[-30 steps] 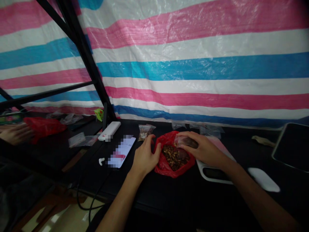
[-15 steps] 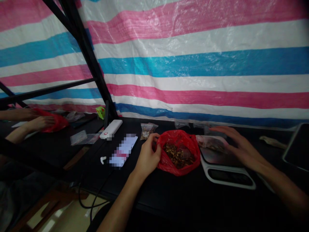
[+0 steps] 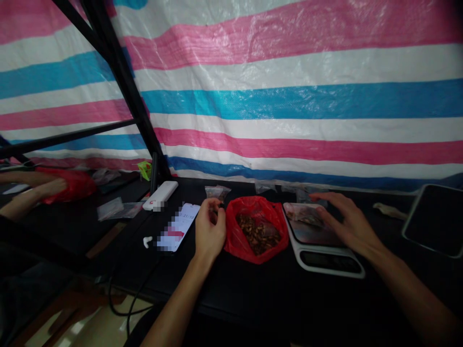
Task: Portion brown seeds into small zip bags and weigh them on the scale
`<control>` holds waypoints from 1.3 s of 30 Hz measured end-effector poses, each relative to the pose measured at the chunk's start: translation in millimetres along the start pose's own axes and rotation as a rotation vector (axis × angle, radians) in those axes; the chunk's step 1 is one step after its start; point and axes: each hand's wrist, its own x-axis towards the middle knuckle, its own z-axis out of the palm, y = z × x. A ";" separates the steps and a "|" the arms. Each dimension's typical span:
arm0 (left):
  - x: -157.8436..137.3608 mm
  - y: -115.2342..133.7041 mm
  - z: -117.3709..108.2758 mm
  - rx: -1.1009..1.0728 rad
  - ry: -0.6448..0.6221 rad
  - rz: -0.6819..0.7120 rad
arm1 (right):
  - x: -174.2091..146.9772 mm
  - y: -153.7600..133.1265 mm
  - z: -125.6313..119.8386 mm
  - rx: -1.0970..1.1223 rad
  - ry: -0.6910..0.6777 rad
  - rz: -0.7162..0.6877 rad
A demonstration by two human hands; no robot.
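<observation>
My left hand (image 3: 211,226) is just left of a red plastic bag (image 3: 231,243), its fingers curled toward the thumb. Whatever lies between those fingertips, if anything, is too dark to make out. The red bag stands with its mouth open and holds many small brown dried pieces (image 3: 257,233). To its right is a white kitchen scale (image 3: 307,262) with a dark display. A small clear bag with brownish contents (image 3: 302,214) lies on the scale's plate. Over the plate's right side hovers my right hand (image 3: 349,221), thumb and fingers apart, close to that bag.
A phone with a lit screen (image 3: 183,221), a white power bank (image 3: 161,195) and a white earbud (image 3: 147,242) lie left. Behind are a filled clear bag (image 3: 217,193) and clear bags (image 3: 265,186). A dark-screened device (image 3: 436,219) is right. Another person's hands (image 3: 50,188) work far left.
My left hand has drawn slightly away from the red bag's rim. My right hand stays over the scale, its thumb a little apart from the small bag. The view has shifted slightly.
</observation>
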 end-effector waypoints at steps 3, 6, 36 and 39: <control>0.2 -1.4 -3.8 0.154 0.088 0.054 | 0.0 0.1 1.5 -0.012 -0.014 -0.019; 1.3 -3.4 -4.4 0.181 0.121 0.056 | 1.4 -3.7 1.9 -0.017 -0.013 -0.034; 4.5 -13.1 2.9 0.073 -0.043 0.117 | 2.6 -11.0 4.9 -0.007 -0.038 -0.038; 1.9 -8.5 2.5 0.222 -0.033 0.161 | 2.4 -10.3 5.4 -0.013 -0.039 -0.038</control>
